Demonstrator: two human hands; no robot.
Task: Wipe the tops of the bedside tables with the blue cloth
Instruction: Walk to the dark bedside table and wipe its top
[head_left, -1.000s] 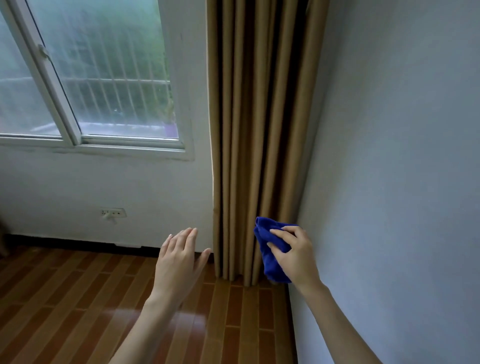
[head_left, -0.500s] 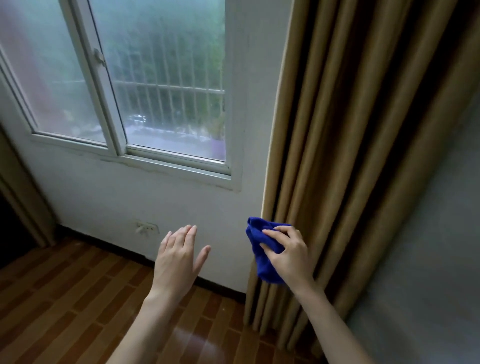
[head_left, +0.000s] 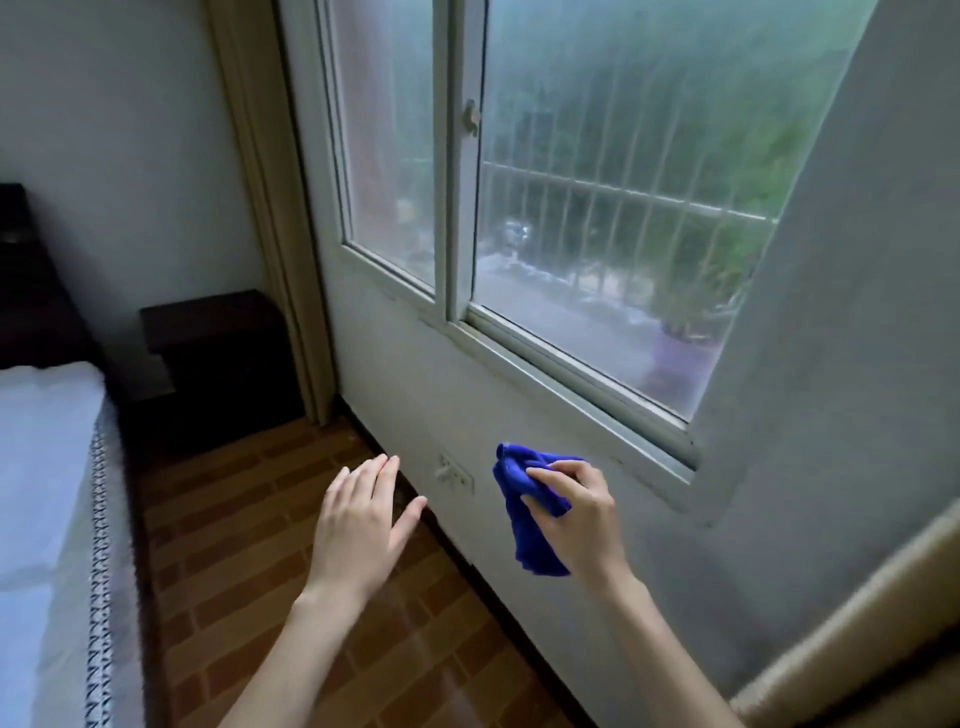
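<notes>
Below the window (head_left: 597, 218), near the white wall: right hand (head_left: 576, 525) closed around the blue cloth (head_left: 524, 514), fingers curled over its bunched upper part, lower end hanging loose under the palm. Held in the air, in front of the wall and just right of the wall socket (head_left: 457, 475), touching neither. Left hand (head_left: 358, 525) beside it, apart from the cloth, open wide with palm down and fingers stretched together, thumb out to the right, holding nothing, above the brown wooden floor (head_left: 249, 519). Far back on the left, in the corner: dark bedside table (head_left: 213, 332), well apart from both hands, standing against the wall between the bed (head_left: 47, 467) with its white cover and the beige curtain (head_left: 270, 208) at the left side of the window. Top of the table dark, not clearly readable. At the lower right edge, part of another beige curtain (head_left: 852, 649).
</notes>
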